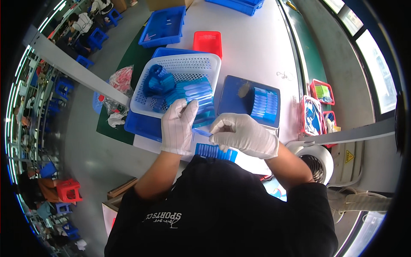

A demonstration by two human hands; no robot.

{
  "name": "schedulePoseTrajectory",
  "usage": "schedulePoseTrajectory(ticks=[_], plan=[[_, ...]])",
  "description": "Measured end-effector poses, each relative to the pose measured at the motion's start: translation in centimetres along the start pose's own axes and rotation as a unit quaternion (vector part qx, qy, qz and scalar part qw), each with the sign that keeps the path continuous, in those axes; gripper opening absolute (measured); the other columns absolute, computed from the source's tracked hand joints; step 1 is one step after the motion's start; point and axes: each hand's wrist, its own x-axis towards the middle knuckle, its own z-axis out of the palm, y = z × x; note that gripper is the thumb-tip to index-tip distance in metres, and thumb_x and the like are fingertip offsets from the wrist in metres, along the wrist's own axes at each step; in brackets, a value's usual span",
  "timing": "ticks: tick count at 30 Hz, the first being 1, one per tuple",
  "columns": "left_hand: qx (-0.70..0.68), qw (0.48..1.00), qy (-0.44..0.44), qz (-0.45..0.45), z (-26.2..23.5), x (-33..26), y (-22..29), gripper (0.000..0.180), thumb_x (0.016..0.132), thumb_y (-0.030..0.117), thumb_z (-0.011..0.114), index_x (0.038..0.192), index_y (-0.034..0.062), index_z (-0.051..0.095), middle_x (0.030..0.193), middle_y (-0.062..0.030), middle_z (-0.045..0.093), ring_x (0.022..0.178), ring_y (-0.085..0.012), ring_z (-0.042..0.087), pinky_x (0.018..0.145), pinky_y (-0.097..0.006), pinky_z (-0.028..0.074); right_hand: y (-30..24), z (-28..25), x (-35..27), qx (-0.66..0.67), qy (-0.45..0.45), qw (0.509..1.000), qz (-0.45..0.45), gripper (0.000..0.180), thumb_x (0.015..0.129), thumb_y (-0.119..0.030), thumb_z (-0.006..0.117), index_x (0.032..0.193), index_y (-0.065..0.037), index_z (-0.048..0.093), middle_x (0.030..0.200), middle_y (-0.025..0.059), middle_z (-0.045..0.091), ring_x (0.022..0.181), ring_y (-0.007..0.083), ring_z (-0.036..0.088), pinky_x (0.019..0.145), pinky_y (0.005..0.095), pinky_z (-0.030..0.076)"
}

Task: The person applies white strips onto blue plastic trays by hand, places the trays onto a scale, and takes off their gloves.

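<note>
My left hand (177,128), in a white striped glove, is closed at the near edge of a blue row of slim, translucent plastic pieces (198,99). This row is tilted over the near side of a white perforated basket (142,81), which holds more blue rows (159,81). To its right, my gloved right hand (246,136) has its fingers curled into a pinch; whatever is between them is too small or hidden to name. Another blue row (216,152) lies on the table right in front of my body, below the hands.
A dark blue flat scale-like plate (233,92) carries one more blue row (264,104). Behind the basket stand a red basket (207,43) and a blue tray (163,26). Red baskets (312,115) with packets line the right side, near a white fan (314,165). Metal posts (81,70) flank the table.
</note>
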Motion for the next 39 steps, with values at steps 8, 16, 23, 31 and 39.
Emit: schedulePoseTrajectory(ticks=[8, 16, 23, 31, 39], plan=[[0.104, 0.993, -0.002, 0.052, 0.6, -0.9, -0.4, 0.02, 0.091, 0.016, 0.063, 0.096, -0.0029, 0.059, 0.079, -0.0037, 0.057, 0.07, -0.0086, 0.049, 0.065, -0.023, 0.042, 2.0, -0.6, -1.1, -0.119, 0.117, 0.978, -0.124, 0.009, 0.084, -0.003, 0.064, 0.092, 0.002, 0.063, 0.079, 0.0072, 0.064, 0.068, 0.0122, 0.062, 0.059, 0.0242, 0.049], [0.279, 0.94, 0.041, 0.192, 0.3, -0.8, -0.8, 0.024, 0.09, 0.013, 0.063, 0.106, -0.0037, 0.058, 0.075, -0.0085, 0.057, 0.064, -0.014, 0.049, 0.061, -0.03, 0.044, 1.2, -0.4, -0.8, -0.316, 0.178, 0.897, -0.253, 0.01, 0.08, -0.005, 0.062, 0.088, 0.002, 0.064, 0.076, 0.0127, 0.064, 0.067, 0.0218, 0.064, 0.064, 0.0305, 0.051], [0.185, 0.98, -0.001, 0.079, 0.0, -1.4, 0.8, 0.043, 0.088, 0.004, 0.062, 0.129, -0.0011, 0.051, 0.086, -0.0071, 0.063, 0.07, -0.0061, 0.049, 0.064, -0.021, 0.043, 0.5, -1.7, -1.5, -0.261, 0.173, 0.936, -0.16, 0.012, 0.081, -0.006, 0.063, 0.089, 0.002, 0.063, 0.077, 0.0123, 0.064, 0.069, 0.02, 0.064, 0.064, 0.029, 0.05], [0.197, 0.964, -0.107, 0.143, -0.1, -2.2, 0.6, 0.035, 0.086, 0.001, 0.063, 0.12, 0.0003, 0.058, 0.108, -0.0069, 0.066, 0.078, -0.0066, 0.057, 0.071, -0.021, 0.048, 0.4, -1.8, -1.4, -0.383, 0.209, 0.861, -0.261, 0.008, 0.077, -0.003, 0.062, 0.085, 0.001, 0.064, 0.079, 0.0153, 0.064, 0.07, 0.0296, 0.063, 0.065, 0.0333, 0.051], [0.297, 0.922, -0.136, 0.209, 0.0, -2.5, 1.1, 0.019, 0.083, 0.001, 0.067, 0.102, 0.0002, 0.064, 0.092, -0.0097, 0.069, 0.077, -0.0137, 0.065, 0.069, -0.026, 0.051, 0.9, -1.2, -1.4, -0.391, 0.212, 0.85, -0.283, 0.012, 0.078, -0.005, 0.065, 0.088, 0.0, 0.063, 0.078, 0.0137, 0.063, 0.069, 0.0288, 0.063, 0.065, 0.0335, 0.051]])
